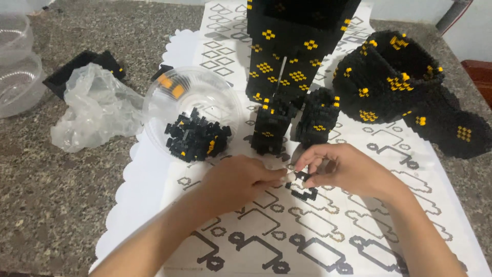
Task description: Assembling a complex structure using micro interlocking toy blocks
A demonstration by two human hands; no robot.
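I'd keep both hands low just in front of the bowl point(192, 110) — left hand point(241, 179) and right hand point(341, 172) each pinched on the small black piece point(303, 185) — pressing bricks squarely, gently.

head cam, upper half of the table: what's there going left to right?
Stacked clear tubs → crumpled clear plastic bag → clear bowl of loose black bricks → tall black-and-yellow brick build → curved black-and-yellow brick piece.
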